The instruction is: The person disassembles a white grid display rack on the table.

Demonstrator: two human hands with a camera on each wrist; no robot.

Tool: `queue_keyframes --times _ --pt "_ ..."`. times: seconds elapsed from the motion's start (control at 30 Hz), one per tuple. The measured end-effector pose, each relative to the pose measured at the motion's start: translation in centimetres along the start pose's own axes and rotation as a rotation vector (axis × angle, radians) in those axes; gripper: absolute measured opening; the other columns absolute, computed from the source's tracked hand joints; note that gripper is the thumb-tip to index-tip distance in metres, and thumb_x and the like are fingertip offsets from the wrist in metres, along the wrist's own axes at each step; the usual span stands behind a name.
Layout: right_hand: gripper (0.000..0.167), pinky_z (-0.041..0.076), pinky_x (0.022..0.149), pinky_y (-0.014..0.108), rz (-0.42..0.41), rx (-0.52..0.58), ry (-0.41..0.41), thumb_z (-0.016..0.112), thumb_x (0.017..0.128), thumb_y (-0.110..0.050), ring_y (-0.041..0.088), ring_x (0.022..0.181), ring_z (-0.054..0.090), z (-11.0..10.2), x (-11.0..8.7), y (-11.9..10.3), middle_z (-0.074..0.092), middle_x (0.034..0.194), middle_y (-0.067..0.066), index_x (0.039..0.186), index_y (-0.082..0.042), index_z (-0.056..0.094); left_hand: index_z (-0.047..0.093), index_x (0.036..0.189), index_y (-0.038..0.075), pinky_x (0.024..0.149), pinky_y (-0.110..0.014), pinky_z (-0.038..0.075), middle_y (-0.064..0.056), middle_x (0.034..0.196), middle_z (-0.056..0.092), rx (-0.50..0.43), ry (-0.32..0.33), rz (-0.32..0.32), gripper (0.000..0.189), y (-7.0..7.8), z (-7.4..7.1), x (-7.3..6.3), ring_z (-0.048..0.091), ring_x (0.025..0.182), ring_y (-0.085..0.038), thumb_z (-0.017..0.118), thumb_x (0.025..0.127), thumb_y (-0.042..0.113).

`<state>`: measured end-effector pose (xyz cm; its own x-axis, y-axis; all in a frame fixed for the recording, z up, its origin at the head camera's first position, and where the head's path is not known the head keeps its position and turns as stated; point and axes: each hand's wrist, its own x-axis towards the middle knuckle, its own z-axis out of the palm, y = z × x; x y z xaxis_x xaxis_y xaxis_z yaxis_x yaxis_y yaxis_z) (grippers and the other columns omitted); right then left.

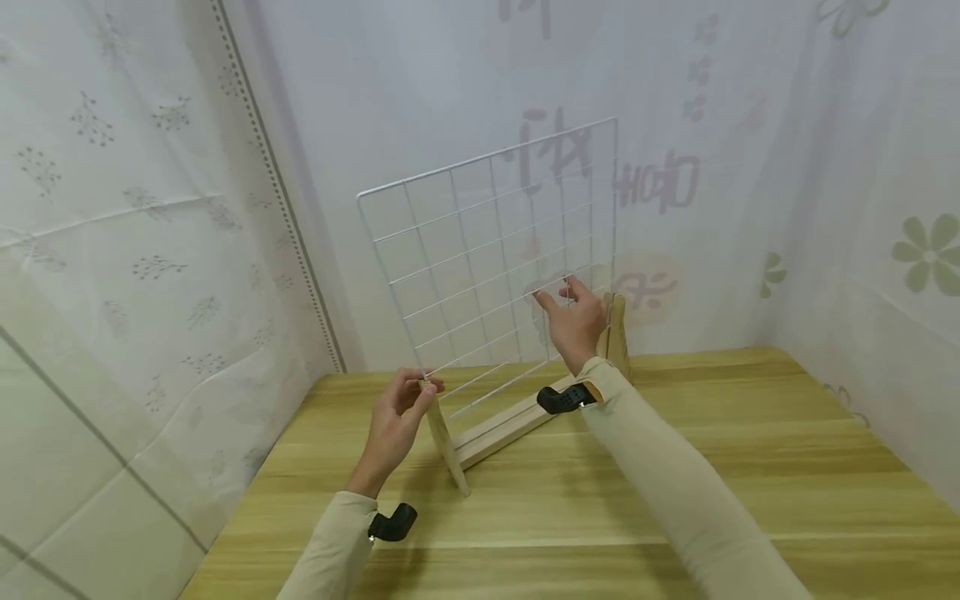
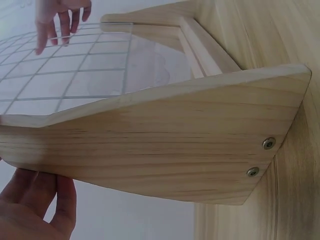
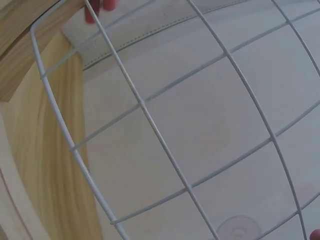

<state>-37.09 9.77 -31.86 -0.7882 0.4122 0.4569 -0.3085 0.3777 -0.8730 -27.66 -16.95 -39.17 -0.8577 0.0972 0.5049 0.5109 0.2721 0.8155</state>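
A white wire grid panel [image 1: 480,267] stands tilted above a pale wooden stand, its lower edge between the stand's two side pieces. My left hand [image 1: 397,417] grips the upper end of the near-left wooden side piece [image 2: 165,145], close to the grid's left edge. The fingers curl around that end, some hidden behind the wood. Against the right lower part of the grid, my right hand [image 1: 576,321] pinches the wires between thumb and fingers. From the left wrist, the right hand [image 2: 60,22] shows through the mesh, fingers spread.
The stand's crossbar [image 1: 502,429] joins the left piece to the right side piece [image 1: 618,333]. Two bolt heads [image 2: 269,143] show low on the left piece. Under it all lies a wood-grain table [image 1: 525,517], with printed cloth curtains [image 1: 300,125] around its back and sides.
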Motion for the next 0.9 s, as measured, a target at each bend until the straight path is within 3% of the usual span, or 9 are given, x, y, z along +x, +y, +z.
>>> queue_keyframes --times 0.13,0.33,0.57,0.9 --pt "0.056 0.036 0.106 0.05 -0.009 0.006 0.021 0.081 0.086 -0.033 0.038 0.119 0.054 -0.1 0.6 -1.1 0.07 0.118 0.016 0.133 -0.007 0.065 0.059 0.114 0.003 0.094 -0.02 0.05 -0.017 0.119 0.071 0.0 0.004 -0.007 0.018 0.1 0.2 0.1 0.071 0.108 -0.023 0.059 0.103 0.017" --pt "0.05 0.033 0.104 0.052 -0.102 -0.018 0.042 0.082 0.085 -0.033 0.039 0.118 0.051 -0.2 1.1 -3.2 0.069 0.113 0.015 0.125 -0.006 0.069 0.059 0.114 0.004 0.093 -0.02 0.051 -0.015 0.118 0.072 -0.015 0.016 -0.04 0.019 0.2 0.2 0.0 0.07 0.108 -0.021 0.06 0.102 0.018" --pt "0.058 0.033 0.103 0.053 -0.178 -0.029 0.071 0.081 0.085 -0.034 0.04 0.116 0.05 -1.3 2.3 -4.9 0.07 0.118 0.016 0.132 -0.004 0.065 0.059 0.125 0.006 0.095 -0.02 0.05 -0.016 0.118 0.07 0.002 0.005 -0.035 0.025 0.0 0.2 -0.3 0.068 0.109 -0.017 0.058 0.104 0.02" --pt "0.058 0.029 0.106 0.054 -0.202 -0.095 0.076 0.08 0.087 -0.032 0.039 0.118 0.047 -4.6 3.7 -4.7 0.069 0.12 0.018 0.135 -0.005 0.062 0.058 0.128 0.012 0.095 -0.019 0.05 -0.009 0.118 0.07 0.007 0.009 -0.033 0.025 0.0 0.2 -0.4 0.068 0.107 -0.009 0.057 0.104 0.021"
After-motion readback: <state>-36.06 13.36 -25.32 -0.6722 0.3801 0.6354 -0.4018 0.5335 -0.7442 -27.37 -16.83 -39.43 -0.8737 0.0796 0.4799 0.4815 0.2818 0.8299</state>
